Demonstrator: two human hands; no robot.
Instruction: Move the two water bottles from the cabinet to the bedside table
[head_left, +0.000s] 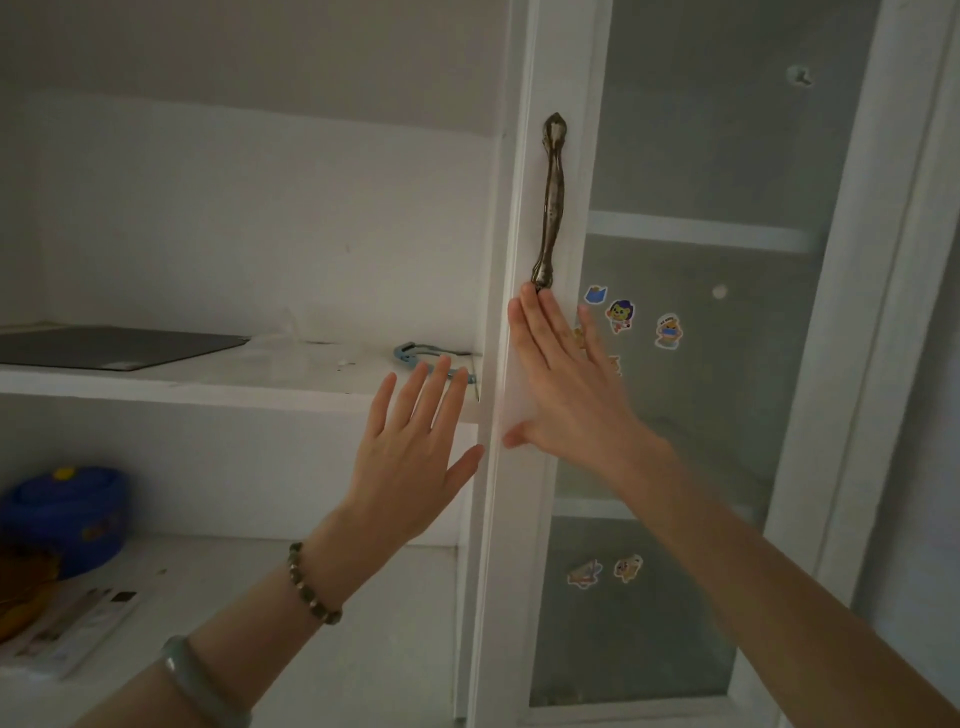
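A white cabinet (498, 545) fills the view, its left side open to two shelves. No water bottle shows anywhere. My right hand (561, 384) lies flat with fingers spread on the frame of the frosted-glass door (701, 415), fingertips just under the bronze handle (550, 202). My left hand (415, 452) is raised with fingers apart in front of the upper shelf's right end, thumb close to the door's edge. Neither hand holds anything.
The upper shelf (208, 387) carries a flat dark board (114, 345) and a small blue looped object (415, 353). On the lower shelf lie a blue round container (67, 514) and a flat packet (78, 629). Cartoon stickers (621, 316) dot the glass.
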